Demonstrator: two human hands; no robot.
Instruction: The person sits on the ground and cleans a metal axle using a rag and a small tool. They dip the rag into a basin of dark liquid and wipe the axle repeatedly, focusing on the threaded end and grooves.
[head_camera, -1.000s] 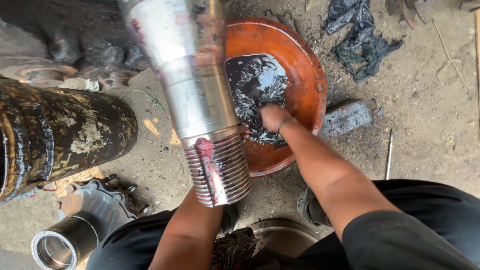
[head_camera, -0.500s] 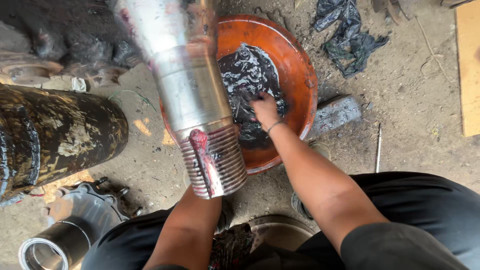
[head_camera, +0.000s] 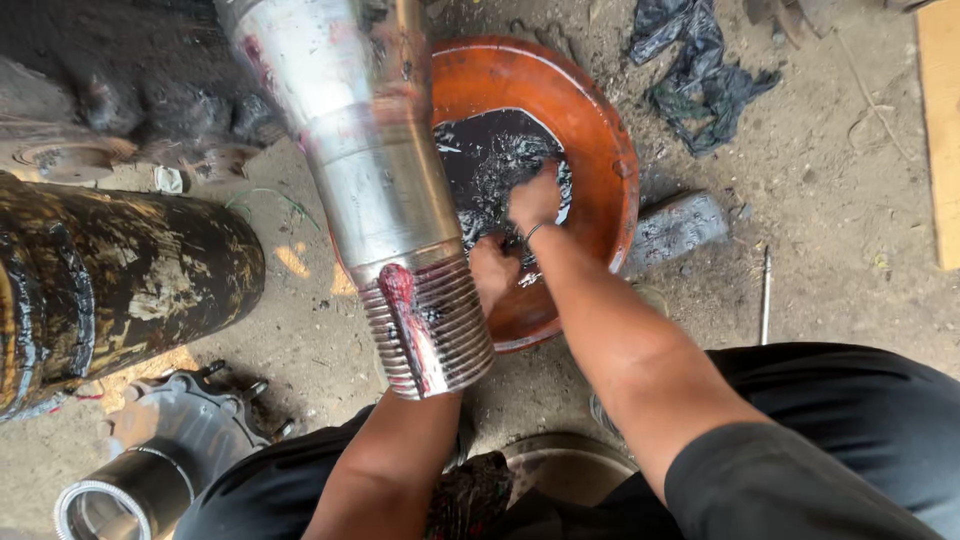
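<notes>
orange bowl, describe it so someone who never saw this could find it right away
Start at the big shiny metal shaft with the threaded end, crossing the middle of the view. Just right of it on the dirt ground sits the orange bowl, round and shallow. It alone holds black grease, with the right hand dipped in.

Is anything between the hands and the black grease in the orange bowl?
Nothing visible. The right hand is already down in the black grease inside the round orange bowl. The left hand rests at the grease's near edge, partly hidden behind the threaded end of the shiny steel shaft.
</notes>
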